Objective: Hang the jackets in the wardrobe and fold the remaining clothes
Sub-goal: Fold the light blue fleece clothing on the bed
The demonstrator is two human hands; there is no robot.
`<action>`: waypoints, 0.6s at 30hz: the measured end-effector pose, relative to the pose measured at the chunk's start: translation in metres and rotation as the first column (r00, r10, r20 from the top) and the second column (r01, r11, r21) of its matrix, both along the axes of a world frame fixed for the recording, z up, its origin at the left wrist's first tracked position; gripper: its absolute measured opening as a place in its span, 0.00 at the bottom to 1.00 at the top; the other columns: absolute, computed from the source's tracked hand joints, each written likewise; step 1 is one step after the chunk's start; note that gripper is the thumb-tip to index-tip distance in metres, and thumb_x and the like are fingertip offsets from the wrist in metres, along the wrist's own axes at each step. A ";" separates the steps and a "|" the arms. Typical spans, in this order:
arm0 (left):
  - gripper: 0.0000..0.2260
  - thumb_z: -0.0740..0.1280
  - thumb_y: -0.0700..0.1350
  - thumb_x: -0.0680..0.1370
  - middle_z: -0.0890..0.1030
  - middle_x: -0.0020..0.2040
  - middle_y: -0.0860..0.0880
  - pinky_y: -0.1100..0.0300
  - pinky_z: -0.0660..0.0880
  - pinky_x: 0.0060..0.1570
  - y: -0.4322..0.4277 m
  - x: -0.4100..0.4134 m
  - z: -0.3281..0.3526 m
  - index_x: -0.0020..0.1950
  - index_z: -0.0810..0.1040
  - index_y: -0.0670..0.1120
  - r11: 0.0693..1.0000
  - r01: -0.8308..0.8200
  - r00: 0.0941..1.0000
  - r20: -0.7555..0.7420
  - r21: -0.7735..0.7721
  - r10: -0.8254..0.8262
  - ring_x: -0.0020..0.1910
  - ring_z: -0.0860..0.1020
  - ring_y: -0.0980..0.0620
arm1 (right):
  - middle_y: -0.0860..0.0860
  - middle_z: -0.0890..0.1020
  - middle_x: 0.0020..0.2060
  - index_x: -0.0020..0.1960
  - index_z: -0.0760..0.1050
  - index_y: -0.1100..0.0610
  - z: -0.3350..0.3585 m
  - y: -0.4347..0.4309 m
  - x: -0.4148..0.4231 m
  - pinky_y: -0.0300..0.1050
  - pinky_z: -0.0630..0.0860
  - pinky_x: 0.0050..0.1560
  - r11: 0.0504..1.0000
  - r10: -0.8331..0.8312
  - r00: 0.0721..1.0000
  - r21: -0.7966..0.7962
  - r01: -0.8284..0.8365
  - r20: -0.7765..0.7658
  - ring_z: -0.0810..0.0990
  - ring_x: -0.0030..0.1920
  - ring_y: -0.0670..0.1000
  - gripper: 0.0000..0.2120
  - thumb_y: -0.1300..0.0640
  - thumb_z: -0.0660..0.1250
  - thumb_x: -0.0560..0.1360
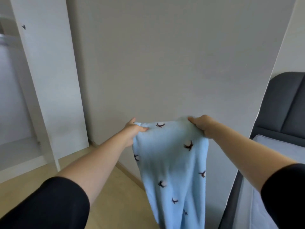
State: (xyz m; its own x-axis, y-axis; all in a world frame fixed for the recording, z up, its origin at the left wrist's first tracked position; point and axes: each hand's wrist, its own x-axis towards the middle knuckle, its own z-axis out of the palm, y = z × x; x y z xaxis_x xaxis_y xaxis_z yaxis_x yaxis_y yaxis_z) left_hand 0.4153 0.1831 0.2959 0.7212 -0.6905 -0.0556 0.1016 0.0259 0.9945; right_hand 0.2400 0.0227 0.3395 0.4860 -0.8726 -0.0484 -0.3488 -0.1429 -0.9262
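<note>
Up in front of the person, a pale blue garment with small dark bird prints hung by its top edge between both outstretched hands, above the wooden floor. Each grip was pinching cloth: the left hand at the left corner, the right hand bunching the right corner. An open white wardrobe stood to the left, a bed with a dark headboard to the right.
</note>
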 end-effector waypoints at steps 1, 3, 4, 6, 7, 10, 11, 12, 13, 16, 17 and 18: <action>0.35 0.68 0.31 0.75 0.65 0.73 0.42 0.52 0.72 0.56 -0.003 0.001 0.007 0.77 0.55 0.43 0.999 -0.043 0.999 0.008 0.002 0.043 0.64 0.73 0.42 | 0.61 0.77 0.54 0.63 0.70 0.71 0.003 -0.002 -0.004 0.52 0.75 0.47 0.997 -0.022 0.996 -0.074 0.016 -0.085 0.78 0.54 0.60 0.25 0.53 0.70 0.75; 0.21 0.69 0.34 0.76 0.74 0.62 0.43 0.54 0.72 0.53 -0.010 0.002 0.021 0.68 0.69 0.41 0.997 -0.058 0.998 0.030 0.057 0.056 0.53 0.77 0.46 | 0.60 0.76 0.49 0.61 0.71 0.71 0.008 -0.007 -0.010 0.51 0.74 0.43 0.994 -0.041 0.991 -0.107 0.027 -0.130 0.78 0.50 0.60 0.25 0.55 0.72 0.73; 0.12 0.68 0.36 0.76 0.76 0.53 0.44 0.55 0.73 0.51 -0.013 0.000 0.027 0.58 0.73 0.42 0.991 -0.050 0.998 0.054 0.128 0.044 0.46 0.77 0.47 | 0.61 0.77 0.50 0.61 0.71 0.71 0.010 -0.008 -0.012 0.51 0.74 0.44 0.995 -0.044 0.993 -0.095 0.034 -0.110 0.78 0.50 0.60 0.25 0.55 0.72 0.73; 0.02 0.65 0.38 0.79 0.76 0.41 0.45 0.57 0.75 0.42 -0.014 -0.003 0.039 0.50 0.73 0.44 0.970 0.006 0.997 0.075 0.244 -0.025 0.35 0.78 0.51 | 0.62 0.76 0.60 0.66 0.68 0.68 0.013 -0.015 -0.017 0.52 0.75 0.48 1.000 0.014 1.000 0.009 -0.014 -0.006 0.78 0.55 0.61 0.22 0.58 0.68 0.77; 0.02 0.63 0.39 0.81 0.76 0.38 0.46 0.58 0.74 0.36 -0.012 -0.004 0.045 0.49 0.73 0.44 0.954 0.056 0.993 0.080 0.293 -0.083 0.30 0.78 0.52 | 0.62 0.74 0.64 0.69 0.67 0.64 0.015 -0.019 -0.021 0.52 0.75 0.50 0.992 0.081 0.994 0.091 -0.087 0.069 0.78 0.56 0.60 0.20 0.60 0.63 0.79; 0.07 0.57 0.39 0.83 0.77 0.42 0.48 0.59 0.76 0.42 -0.010 0.000 0.054 0.51 0.74 0.44 0.903 0.201 0.964 0.085 0.379 -0.250 0.36 0.78 0.53 | 0.57 0.76 0.63 0.70 0.68 0.57 0.017 -0.026 -0.036 0.48 0.75 0.49 0.903 0.296 0.922 0.241 -0.355 0.251 0.79 0.52 0.53 0.17 0.63 0.55 0.82; 0.08 0.57 0.38 0.83 0.78 0.44 0.48 0.57 0.75 0.47 -0.010 0.001 0.056 0.53 0.75 0.45 0.893 0.226 0.957 0.086 0.389 -0.279 0.41 0.78 0.52 | 0.56 0.78 0.61 0.70 0.68 0.57 0.016 -0.025 -0.039 0.47 0.75 0.49 0.871 0.364 0.887 0.235 -0.432 0.283 0.79 0.53 0.52 0.18 0.62 0.57 0.81; 0.08 0.57 0.38 0.83 0.78 0.45 0.48 0.56 0.74 0.50 -0.012 0.002 0.056 0.53 0.76 0.45 0.890 0.234 0.952 0.094 0.391 -0.292 0.44 0.77 0.51 | 0.55 0.78 0.60 0.70 0.67 0.57 0.017 -0.024 -0.042 0.47 0.76 0.50 0.835 0.434 0.849 0.220 -0.504 0.300 0.79 0.55 0.51 0.20 0.61 0.60 0.78; 0.09 0.57 0.37 0.83 0.79 0.45 0.48 0.55 0.74 0.50 -0.013 0.002 0.057 0.53 0.76 0.44 0.893 0.227 0.950 0.111 0.390 -0.290 0.43 0.77 0.51 | 0.54 0.78 0.60 0.70 0.66 0.57 0.017 -0.022 -0.043 0.47 0.76 0.51 0.799 0.502 0.814 0.204 -0.566 0.292 0.80 0.56 0.51 0.24 0.61 0.63 0.74; 0.13 0.54 0.34 0.82 0.80 0.48 0.46 0.54 0.75 0.51 -0.017 0.002 0.057 0.57 0.78 0.42 0.931 0.157 0.964 0.154 0.330 -0.217 0.42 0.77 0.49 | 0.55 0.78 0.60 0.68 0.66 0.54 0.016 -0.010 -0.043 0.45 0.79 0.51 0.735 0.657 0.749 0.144 -0.662 0.087 0.80 0.57 0.53 0.35 0.71 0.72 0.66; 0.14 0.54 0.34 0.81 0.81 0.46 0.46 0.54 0.75 0.50 -0.017 0.002 0.056 0.58 0.78 0.42 0.934 0.146 0.966 0.155 0.327 -0.205 0.42 0.78 0.48 | 0.54 0.79 0.59 0.67 0.67 0.55 0.014 -0.003 -0.041 0.45 0.79 0.52 0.740 0.672 0.739 0.079 -0.668 -0.046 0.80 0.57 0.52 0.35 0.73 0.72 0.65; 0.14 0.54 0.34 0.81 0.82 0.44 0.46 0.55 0.76 0.47 -0.016 0.001 0.056 0.56 0.79 0.42 0.925 0.150 0.962 0.163 0.349 -0.218 0.41 0.78 0.48 | 0.53 0.79 0.58 0.66 0.70 0.55 0.012 0.003 -0.039 0.45 0.79 0.53 0.750 0.641 0.737 -0.031 -0.661 -0.213 0.80 0.56 0.51 0.33 0.73 0.72 0.65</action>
